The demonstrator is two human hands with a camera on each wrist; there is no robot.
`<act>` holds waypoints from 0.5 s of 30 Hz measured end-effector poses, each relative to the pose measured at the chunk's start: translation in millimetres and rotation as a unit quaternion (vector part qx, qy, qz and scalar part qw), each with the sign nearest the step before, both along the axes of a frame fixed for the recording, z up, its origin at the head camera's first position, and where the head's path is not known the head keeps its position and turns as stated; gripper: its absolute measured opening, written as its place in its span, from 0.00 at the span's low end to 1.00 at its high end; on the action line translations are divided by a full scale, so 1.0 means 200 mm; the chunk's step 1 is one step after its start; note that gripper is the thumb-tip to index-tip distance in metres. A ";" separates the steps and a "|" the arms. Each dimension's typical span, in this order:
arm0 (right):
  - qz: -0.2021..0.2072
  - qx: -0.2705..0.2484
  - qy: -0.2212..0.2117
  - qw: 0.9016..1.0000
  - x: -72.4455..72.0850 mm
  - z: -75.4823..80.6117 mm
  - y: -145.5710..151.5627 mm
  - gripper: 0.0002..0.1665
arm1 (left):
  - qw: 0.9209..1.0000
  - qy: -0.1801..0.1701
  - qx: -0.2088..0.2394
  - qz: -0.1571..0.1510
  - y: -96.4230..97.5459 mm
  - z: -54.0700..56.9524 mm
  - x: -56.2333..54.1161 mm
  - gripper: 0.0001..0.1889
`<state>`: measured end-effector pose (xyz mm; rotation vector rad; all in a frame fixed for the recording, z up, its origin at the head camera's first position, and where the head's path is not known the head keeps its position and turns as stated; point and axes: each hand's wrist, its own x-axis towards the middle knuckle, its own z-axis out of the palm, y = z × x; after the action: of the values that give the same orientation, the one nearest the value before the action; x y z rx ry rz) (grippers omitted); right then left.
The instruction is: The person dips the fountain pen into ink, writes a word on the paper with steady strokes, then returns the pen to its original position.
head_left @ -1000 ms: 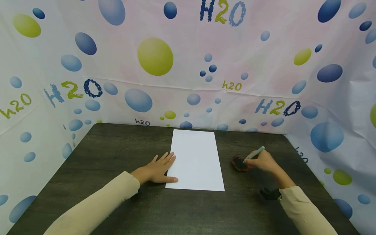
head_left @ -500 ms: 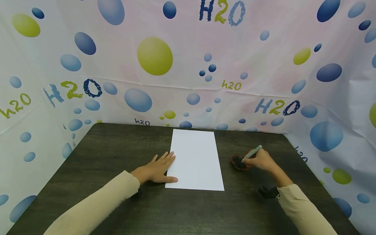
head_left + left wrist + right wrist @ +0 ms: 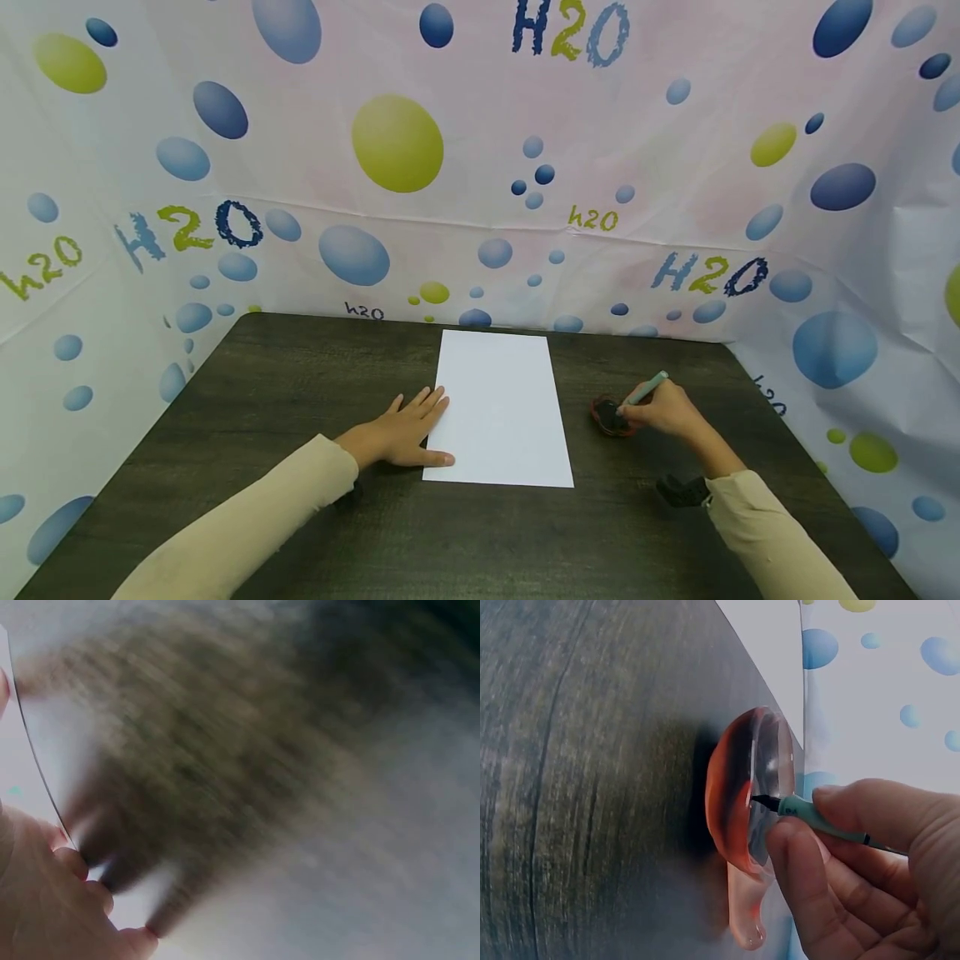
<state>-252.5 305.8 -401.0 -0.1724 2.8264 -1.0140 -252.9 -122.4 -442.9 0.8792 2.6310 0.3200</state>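
Note:
A white sheet of paper (image 3: pixel 497 408) lies on the dark table. My left hand (image 3: pixel 401 435) rests flat on its left edge, fingers spread; the left wrist view catches part of the hand (image 3: pixel 56 900) beside the paper's edge. To the right of the sheet stands a small translucent red-orange dish (image 3: pixel 727 795) with a stubby handle and dark contents (image 3: pixel 611 414). My right hand (image 3: pixel 670 410) pinches a mint-green pen (image 3: pixel 817 817) between thumb and fingers. Its black tip is at the dish's opening; whether it touches the contents I cannot tell.
The dark wood-grain table (image 3: pixel 300 367) ends at a white backdrop (image 3: pixel 465 92) printed with blue and green bubbles, behind and at both sides. A black object (image 3: pixel 681 492) sits under the right wrist, by the sleeve.
The right hand and pen have shifted slightly left over the dish since one second ago. My left hand and the paper stay in place.

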 end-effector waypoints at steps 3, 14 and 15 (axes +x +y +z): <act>-0.001 0.001 -0.001 1.000 0.00 0.01 0.00 0.08 | 1.000 0.000 0.003 -0.002 0.00 0.00 0.00 0.54; 0.001 0.006 -0.002 1.000 0.00 0.01 0.00 0.07 | 1.000 -0.014 0.008 0.015 0.02 0.03 0.01 0.53; 0.000 0.005 -0.002 1.000 0.00 0.01 0.00 0.07 | 1.000 -0.015 0.009 0.016 0.02 0.03 0.01 0.53</act>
<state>-252.8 306.0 -398.4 -0.1697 2.8272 -1.0003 -251.7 -118.1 -437.6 0.8312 2.6202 0.3619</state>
